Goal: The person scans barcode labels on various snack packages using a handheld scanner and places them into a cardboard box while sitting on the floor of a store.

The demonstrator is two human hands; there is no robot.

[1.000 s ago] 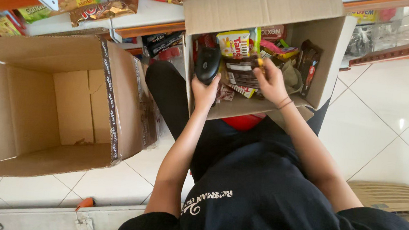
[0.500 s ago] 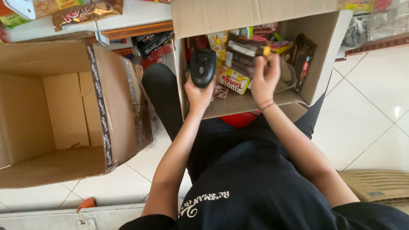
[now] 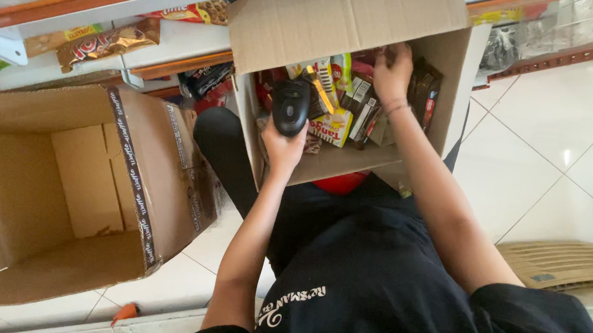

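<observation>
My left hand (image 3: 282, 148) grips a black handheld scanner (image 3: 290, 107), held upright over the near part of an open cardboard box (image 3: 350, 19) that rests on my lap. The box holds several snack packets (image 3: 332, 113) in yellow, red and dark wrappers. My right hand (image 3: 391, 74) reaches deep into the box, fingers down among the dark packets at its far right side. Whether those fingers have closed on a packet is hidden.
A large empty cardboard box (image 3: 134, 168) lies on its side to my left on the white tiled floor (image 3: 560, 131). Store shelves (image 3: 112, 4) with snack bags run along the top. Flattened cardboard (image 3: 564, 265) lies at the right.
My right hand has moved from the packets in the box's middle to its far right corner. The scanner stays in my left hand. The view has shifted closer.
</observation>
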